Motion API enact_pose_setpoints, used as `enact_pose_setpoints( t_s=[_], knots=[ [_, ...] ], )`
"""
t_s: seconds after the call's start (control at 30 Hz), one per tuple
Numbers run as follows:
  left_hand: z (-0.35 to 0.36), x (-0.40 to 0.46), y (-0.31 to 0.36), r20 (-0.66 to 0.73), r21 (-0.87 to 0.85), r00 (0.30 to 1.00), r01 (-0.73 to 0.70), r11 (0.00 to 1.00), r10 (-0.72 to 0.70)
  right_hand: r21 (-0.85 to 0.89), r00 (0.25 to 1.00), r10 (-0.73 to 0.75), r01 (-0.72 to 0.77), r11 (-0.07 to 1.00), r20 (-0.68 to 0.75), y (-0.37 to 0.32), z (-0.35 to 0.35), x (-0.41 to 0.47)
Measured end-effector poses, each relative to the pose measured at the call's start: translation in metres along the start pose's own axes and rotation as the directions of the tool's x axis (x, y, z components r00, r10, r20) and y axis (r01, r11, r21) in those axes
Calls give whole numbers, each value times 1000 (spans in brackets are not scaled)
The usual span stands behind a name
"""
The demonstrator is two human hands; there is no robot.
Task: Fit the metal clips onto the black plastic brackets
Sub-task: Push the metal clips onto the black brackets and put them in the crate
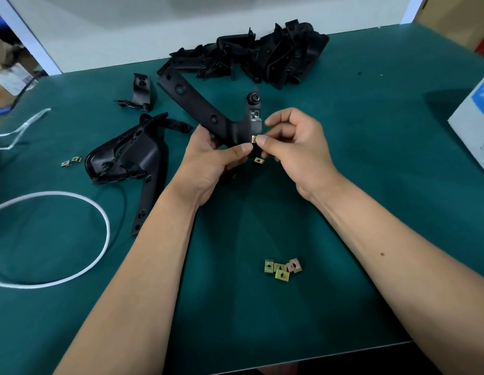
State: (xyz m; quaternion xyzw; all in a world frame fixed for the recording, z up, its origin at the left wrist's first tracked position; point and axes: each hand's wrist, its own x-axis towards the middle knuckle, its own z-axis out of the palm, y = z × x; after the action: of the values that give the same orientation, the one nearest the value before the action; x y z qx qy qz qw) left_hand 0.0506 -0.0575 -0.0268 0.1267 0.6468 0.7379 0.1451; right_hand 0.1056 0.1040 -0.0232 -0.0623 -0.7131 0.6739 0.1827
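Even, moderately bright overhead light; soft shadows fall beneath both forearms on the green mat (343, 147); wide-angle bending curves the edges; far-left background is blurred

A green desk (262, 315) carries everything here. Well left of the fingers a white cable (100, 212) lies in a wide loop on it, and farther left and back a thin clear strap (27, 123) trails off the edge. Far right of the fingers stands a white box (473, 125) with a blue label.

Matt black plastic bracket (197, 106), brassy metal clip (253, 139)
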Motion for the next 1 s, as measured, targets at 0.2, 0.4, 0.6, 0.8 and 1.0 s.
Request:
enact_pose_setpoints(
  t_s=[0.2,0.4,0.6,0.8,1.0],
  knots=[
    [8,2,-5,-106,-7,993,-45,999,44,-222,992,-129,125,967,-4,1,-1,2],
    [7,6,-7,-201,-76,978,-66,995,49,-207,992,-124,114,972,-38,0,6,-2],
    [7,9,-11,-290,-21,954,-83,996,73,-60,998,-20,24,998,63,1,3,0],
    [1,8,-3,-184,-246,983,-21,969,-25,-454,985,-171,166,875,32,6,-3,5],
    [-3,8,0,-170,-393,981,16,919,-90,-799,955,-74,281,531,287,9,-1,5]
  ],
)
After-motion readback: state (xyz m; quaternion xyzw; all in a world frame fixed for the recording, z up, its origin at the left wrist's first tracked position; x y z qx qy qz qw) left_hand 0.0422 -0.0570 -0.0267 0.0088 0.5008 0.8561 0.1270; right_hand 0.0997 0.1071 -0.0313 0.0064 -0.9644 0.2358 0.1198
